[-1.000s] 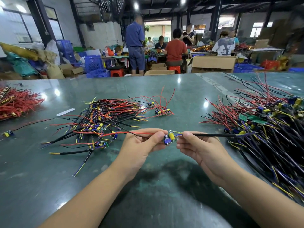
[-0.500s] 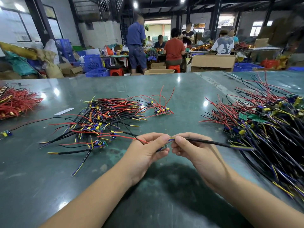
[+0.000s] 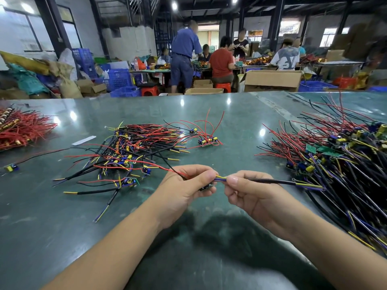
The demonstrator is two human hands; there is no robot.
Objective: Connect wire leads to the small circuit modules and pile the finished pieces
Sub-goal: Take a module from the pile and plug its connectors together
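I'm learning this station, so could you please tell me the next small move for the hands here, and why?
Probably ease the right hand leftward, feeding the yellow and blue lead tips of the black sheathed cable toward the small dark circuit module pinched in the left hand. The tips sit just above the module, apparently not yet seated.

head view – sitting at the wearer's head, looking forward and down | wide-angle, bending straight lines at the frame edges | close on both forearms rising from the bottom edge | green table [image 3: 240, 114] filling the middle and lower frame | upper frame taking in the workshop hall beyond – only one view, nothing shared
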